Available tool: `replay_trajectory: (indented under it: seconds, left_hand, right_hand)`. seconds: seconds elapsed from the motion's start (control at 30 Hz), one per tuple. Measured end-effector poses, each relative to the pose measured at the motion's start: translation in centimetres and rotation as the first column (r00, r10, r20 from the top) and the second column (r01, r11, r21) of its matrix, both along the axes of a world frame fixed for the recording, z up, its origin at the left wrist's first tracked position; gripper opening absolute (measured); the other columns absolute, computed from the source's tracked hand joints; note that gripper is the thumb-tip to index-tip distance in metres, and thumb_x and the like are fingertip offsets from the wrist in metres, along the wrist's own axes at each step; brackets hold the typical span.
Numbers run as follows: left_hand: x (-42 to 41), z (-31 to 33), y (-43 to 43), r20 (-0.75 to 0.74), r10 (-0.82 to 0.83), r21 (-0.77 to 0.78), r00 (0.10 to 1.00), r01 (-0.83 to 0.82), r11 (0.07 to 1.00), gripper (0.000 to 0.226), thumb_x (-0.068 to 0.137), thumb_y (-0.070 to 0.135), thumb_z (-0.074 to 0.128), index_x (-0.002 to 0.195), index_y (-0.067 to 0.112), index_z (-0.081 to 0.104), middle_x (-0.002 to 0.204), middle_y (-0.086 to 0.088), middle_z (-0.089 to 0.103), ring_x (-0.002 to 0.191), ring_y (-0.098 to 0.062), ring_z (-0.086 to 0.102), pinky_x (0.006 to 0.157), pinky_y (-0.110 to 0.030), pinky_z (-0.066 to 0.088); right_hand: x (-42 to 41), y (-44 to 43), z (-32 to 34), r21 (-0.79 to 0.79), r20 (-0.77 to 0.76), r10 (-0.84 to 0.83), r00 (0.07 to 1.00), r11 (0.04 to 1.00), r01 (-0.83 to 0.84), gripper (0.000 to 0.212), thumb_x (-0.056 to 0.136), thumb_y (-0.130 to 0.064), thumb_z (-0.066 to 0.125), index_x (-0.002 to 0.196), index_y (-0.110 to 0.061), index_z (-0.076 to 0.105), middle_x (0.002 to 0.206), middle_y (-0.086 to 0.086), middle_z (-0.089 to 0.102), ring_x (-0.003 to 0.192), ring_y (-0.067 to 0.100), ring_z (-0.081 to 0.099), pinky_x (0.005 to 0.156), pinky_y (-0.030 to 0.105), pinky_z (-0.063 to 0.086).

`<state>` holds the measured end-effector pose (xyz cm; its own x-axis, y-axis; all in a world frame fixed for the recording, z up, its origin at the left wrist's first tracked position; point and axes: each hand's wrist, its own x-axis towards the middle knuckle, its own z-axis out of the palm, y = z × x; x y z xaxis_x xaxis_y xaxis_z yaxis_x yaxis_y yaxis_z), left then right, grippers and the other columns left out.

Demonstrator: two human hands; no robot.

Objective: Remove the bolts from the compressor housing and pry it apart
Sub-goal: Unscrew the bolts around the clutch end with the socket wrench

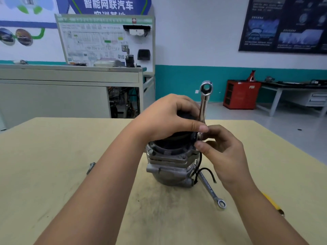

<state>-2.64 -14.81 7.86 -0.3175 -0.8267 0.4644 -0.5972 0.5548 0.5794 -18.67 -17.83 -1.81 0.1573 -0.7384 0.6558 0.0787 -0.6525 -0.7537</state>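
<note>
The compressor (169, 167) stands upright near the middle of the pale wooden worktop (53, 174), its silver housing below and a black round part on top. The left hand (169, 119) lies over that black top, its fingers (185, 103) curled round the far side and the thumb pressed against the near side, so it grips the compressor from above. Just to the right, the right hand (224, 156) pinches the lower end of an upright wrench (203, 106) between thumb and curled fingers (217, 131). The wrench stands almost vertical against the right edge of the compressor's top, with its ring end pointing up above both hands. What its lower end sits on is hidden by the two thumbs. Two bolt heads (150, 151) show on the housing's flange, one at the left and one nearer the front. A loose bolt (90, 167) lies on the worktop well to the left of the compressor. A second wrench (210, 190) lies flat on the right, one end by the compressor's base and the ring end towards the near edge. A black wire (207, 169) loops out from the right side of the housing over that wrench. A yellow-handled tool (270, 200) lies partly hidden under the right forearm. Behind the worktop are a grey bench (70, 76) and a red cabinet (241, 94).
</note>
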Motion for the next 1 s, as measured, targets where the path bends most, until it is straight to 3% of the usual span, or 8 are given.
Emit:
replay_trajectory:
  seconds: [0.13,0.3,0.43,0.5,0.67,0.83,1.0]
  left_hand:
    - [-0.26,-0.04,0.13,0.011,0.011,-0.011,1.000,-0.010,1.000,0.021,0.072,0.027,0.080,0.087,0.013,0.075,0.105,0.003,0.068,0.098,-0.007,0.060,0.089,-0.026,0.044]
    - [-0.13,-0.02,0.19,0.016,-0.003,-0.018,1.000,0.003,1.000,0.023,0.074,0.024,0.080,0.087,0.006,0.074,0.106,-0.005,0.068,0.098,-0.013,0.060,0.089,-0.028,0.044]
    - [0.04,0.14,0.38,0.059,-0.055,-0.058,0.997,0.058,0.997,0.019,0.077,0.019,0.077,0.093,0.010,0.075,0.111,-0.003,0.068,0.103,-0.001,0.052,0.084,-0.001,0.034]
    - [0.18,0.24,0.40,0.066,-0.074,-0.045,0.995,0.077,0.996,0.018,0.079,0.018,0.076,0.097,0.020,0.074,0.115,0.004,0.065,0.105,0.008,0.049,0.085,0.004,0.028]
    - [0.27,0.31,0.25,0.090,-0.118,0.001,0.989,0.119,0.993,0.024,0.081,0.018,0.073,0.100,0.031,0.069,0.110,0.019,0.060,0.102,0.022,0.047,0.086,0.004,0.028]
    - [0.19,0.25,0.16,0.050,-0.092,0.016,0.995,0.091,0.996,0.018,0.078,0.013,0.075,0.094,0.023,0.073,0.103,0.021,0.061,0.097,0.018,0.052,0.085,0.001,0.033]
    - [0.10,0.23,0.33,0.021,-0.068,0.012,0.997,0.067,0.998,0.019,0.075,0.013,0.077,0.085,0.028,0.071,0.101,0.019,0.063,0.095,0.009,0.056,0.082,-0.001,0.037]
  right_hand:
    - [0.18,0.03,-0.17,-0.032,-0.006,-0.050,0.999,0.998,0.050,0.026,0.067,-0.018,0.070,0.081,-0.040,0.068,0.083,-0.012,0.063,0.083,0.008,0.060,0.076,0.032,0.051]
    - [0.43,0.09,-0.24,-0.057,-0.024,-0.043,0.999,0.998,0.041,0.025,0.073,-0.015,0.067,0.081,-0.039,0.068,0.087,-0.015,0.063,0.086,0.004,0.059,0.074,0.022,0.049]
    - [0.31,0.06,-0.24,-0.086,-0.058,-0.045,0.997,0.996,0.040,0.032,0.082,-0.001,0.064,0.088,-0.032,0.065,0.091,-0.013,0.063,0.090,0.005,0.059,0.078,0.028,0.051]
    - [0.33,0.09,-0.16,-0.097,-0.060,-0.043,0.997,0.995,0.037,0.030,0.082,-0.002,0.062,0.088,-0.032,0.064,0.090,-0.014,0.063,0.091,0.003,0.058,0.078,0.024,0.049]
    - [0.27,0.05,0.01,-0.100,-0.080,-0.035,0.996,0.995,0.026,0.018,0.080,-0.011,0.059,0.085,-0.027,0.063,0.091,-0.008,0.062,0.091,0.003,0.058,0.079,0.014,0.045]
    - [0.25,-0.10,-0.20,-0.062,-0.096,-0.039,0.995,0.998,0.033,0.019,0.079,-0.018,0.058,0.080,-0.036,0.065,0.084,-0.014,0.063,0.086,0.005,0.058,0.076,0.014,0.044]
    - [0.23,-0.12,-0.25,0.015,-0.048,-0.009,0.999,1.000,0.010,0.021,0.076,-0.026,0.060,0.081,-0.045,0.068,0.081,-0.016,0.067,0.080,0.003,0.060,0.072,0.013,0.045]
